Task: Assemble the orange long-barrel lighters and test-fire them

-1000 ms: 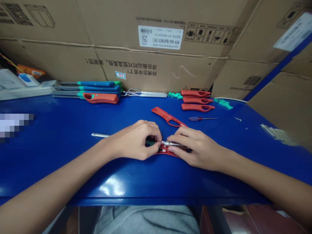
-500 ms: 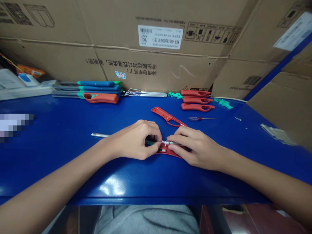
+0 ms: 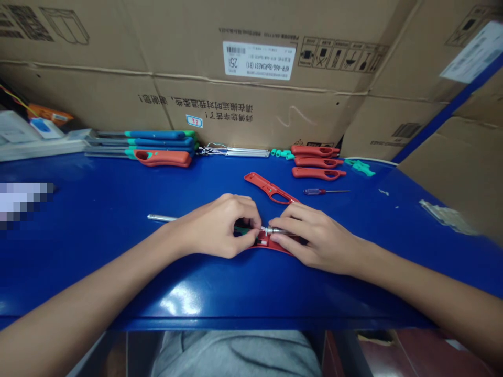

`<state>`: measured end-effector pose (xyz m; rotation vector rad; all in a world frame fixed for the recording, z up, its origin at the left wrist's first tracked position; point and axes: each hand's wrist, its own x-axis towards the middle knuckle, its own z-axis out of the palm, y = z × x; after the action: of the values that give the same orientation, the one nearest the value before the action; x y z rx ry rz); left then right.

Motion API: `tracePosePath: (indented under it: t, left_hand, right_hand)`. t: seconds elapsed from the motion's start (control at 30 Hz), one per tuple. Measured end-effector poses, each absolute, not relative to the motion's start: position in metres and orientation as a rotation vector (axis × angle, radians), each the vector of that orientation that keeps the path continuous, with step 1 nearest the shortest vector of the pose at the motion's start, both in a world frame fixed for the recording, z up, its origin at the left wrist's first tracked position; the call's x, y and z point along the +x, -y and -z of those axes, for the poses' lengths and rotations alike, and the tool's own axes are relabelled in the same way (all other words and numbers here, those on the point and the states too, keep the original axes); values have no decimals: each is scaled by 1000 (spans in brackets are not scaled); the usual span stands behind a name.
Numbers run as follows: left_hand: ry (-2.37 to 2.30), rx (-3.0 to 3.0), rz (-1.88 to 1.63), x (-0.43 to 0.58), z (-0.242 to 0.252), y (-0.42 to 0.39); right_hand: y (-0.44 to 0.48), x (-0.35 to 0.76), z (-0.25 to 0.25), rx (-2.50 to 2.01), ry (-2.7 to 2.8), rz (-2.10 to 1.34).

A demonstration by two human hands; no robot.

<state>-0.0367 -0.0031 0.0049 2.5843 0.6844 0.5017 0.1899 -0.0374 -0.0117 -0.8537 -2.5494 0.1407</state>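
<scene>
On the blue table in front of me lies a red handle half point(image 3: 275, 247) of a stick lighter, inner side up, partly covered by both hands. My right hand point(image 3: 320, 238) has its thumb and fingers closed on a silvery cylinder point(image 3: 278, 230) with a white end, over that half. From the left, my left hand point(image 3: 223, 225) pinches thumb and forefinger together beside the white end; what they hold is hidden. A metal lighter tube point(image 3: 161, 218) sticks out to the left behind that wrist. The other red handle half point(image 3: 271, 188) lies just beyond my hands.
Behind stand whole stick lighters point(image 3: 163, 157), metal tubes point(image 3: 247, 152), red handles point(image 3: 316, 173) and green pieces point(image 3: 359, 167). A screwdriver point(image 3: 314, 191) lies right of the loose half. Cardboard point(image 3: 188, 89) walls the back; a clear bag point(image 3: 448, 217) is at far right.
Hardly anything differs. Both hands keep their places at the red half, and the fingers of the right hand have shifted very slightly on the cylinder.
</scene>
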Motion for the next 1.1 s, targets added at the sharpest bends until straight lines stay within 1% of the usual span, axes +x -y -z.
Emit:
tracePosePath:
  t: [1.1]
  left_hand:
    - [-666,2589,-496,-38,-2,2]
  right_hand:
    - [37,189,14,-816,2521,-185]
